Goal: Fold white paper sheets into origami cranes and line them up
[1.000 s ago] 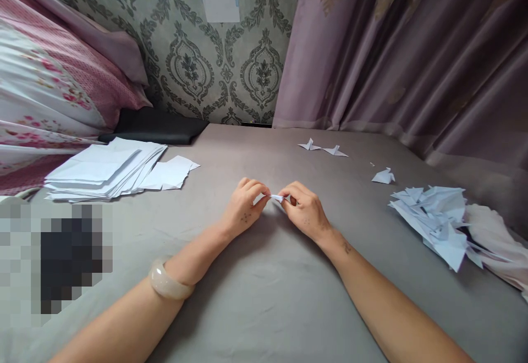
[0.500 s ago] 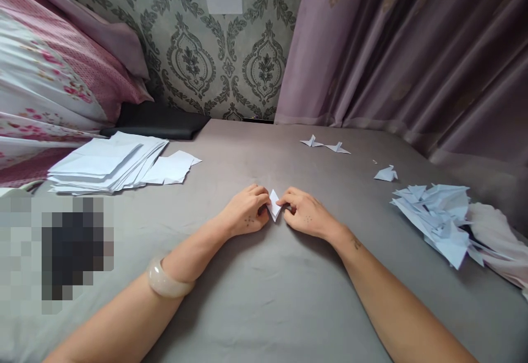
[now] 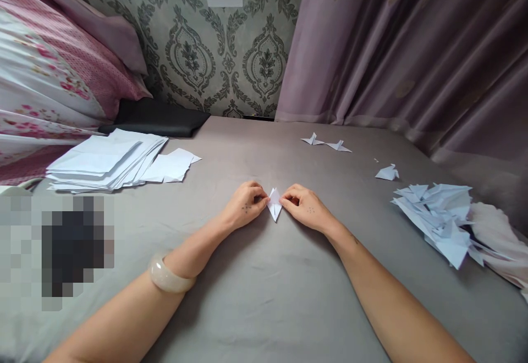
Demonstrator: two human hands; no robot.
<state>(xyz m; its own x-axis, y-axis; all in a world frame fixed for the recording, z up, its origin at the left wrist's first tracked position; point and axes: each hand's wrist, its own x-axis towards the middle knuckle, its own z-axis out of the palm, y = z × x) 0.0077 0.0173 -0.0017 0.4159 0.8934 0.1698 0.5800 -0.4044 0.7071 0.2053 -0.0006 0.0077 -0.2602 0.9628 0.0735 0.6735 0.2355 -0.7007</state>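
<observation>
A small piece of folded white paper (image 3: 275, 207), kite-shaped with a split upper tip, is between my hands at the middle of the grey cloth surface (image 3: 264, 275). My left hand (image 3: 248, 203) pinches its left corner between thumb and fingers. On the opposite side, my right hand (image 3: 306, 205) grips the right corner the same way. A line runs down the lower half of the paper, pointing toward me. A pale bangle (image 3: 170, 275) circles my left forearm.
White paper sheets (image 3: 99, 157) are stacked at left, with torn pieces (image 3: 175, 166) beside them. Two folded paper birds (image 3: 339, 146) lie at the back, and another folded paper figure (image 3: 388, 172) sits at right. Nearby is a heap of folded papers (image 3: 437, 214).
The paper's upper part has opened from one point into a split, wider shape. Both hands now pinch at its outer corners, with the right fingers drawn slightly outward.
</observation>
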